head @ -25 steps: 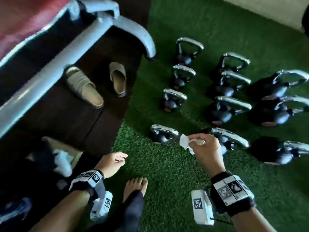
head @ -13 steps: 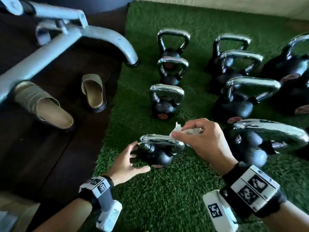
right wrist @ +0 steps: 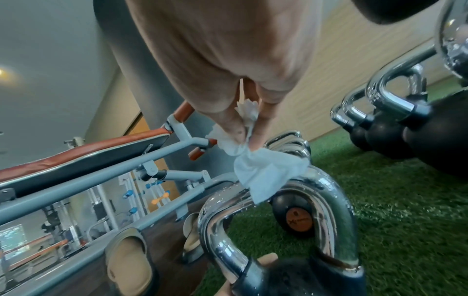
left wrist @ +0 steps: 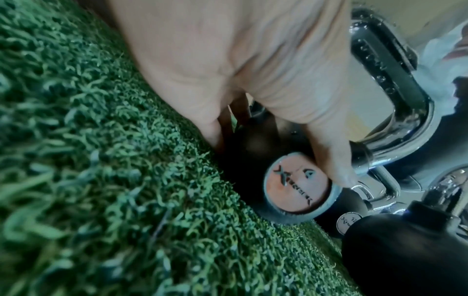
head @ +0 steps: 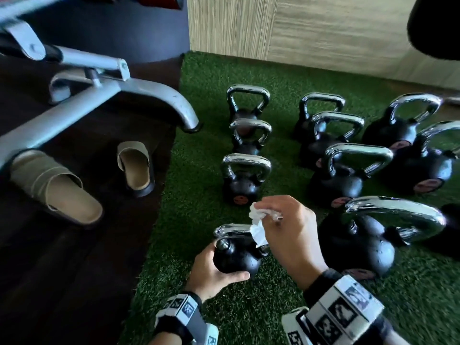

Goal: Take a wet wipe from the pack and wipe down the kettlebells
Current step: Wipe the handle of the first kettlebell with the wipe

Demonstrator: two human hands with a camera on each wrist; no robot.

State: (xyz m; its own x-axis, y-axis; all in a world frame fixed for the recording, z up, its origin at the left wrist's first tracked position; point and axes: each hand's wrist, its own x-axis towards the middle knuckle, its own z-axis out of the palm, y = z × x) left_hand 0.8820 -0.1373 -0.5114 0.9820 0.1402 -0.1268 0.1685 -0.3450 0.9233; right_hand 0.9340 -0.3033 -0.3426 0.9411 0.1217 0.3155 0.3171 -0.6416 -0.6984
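On the green turf [head: 249, 307] of a gym corner, our left hand [head: 211, 270] cups the ball of the nearest kettlebell [head: 236, 257], fingers curled round it, likely to steady it. Our right hand [head: 291, 232] pinches a crumpled wet wipe [head: 257, 226] between thumb and fingers, its loose end draped on the chrome handle [right wrist: 316, 190]. Other kettlebells [head: 245, 180] stand in rows beyond; sandals [head: 135, 168] lie left.

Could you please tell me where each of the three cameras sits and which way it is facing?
Head: looks down at the kettlebells on turf; both hands show, left hand, right hand.
Left wrist: low over the turf, along the palm gripping the small kettlebell.
Right wrist: along fingers pinching the wet wipe.
All share that kettlebell's chrome handle.
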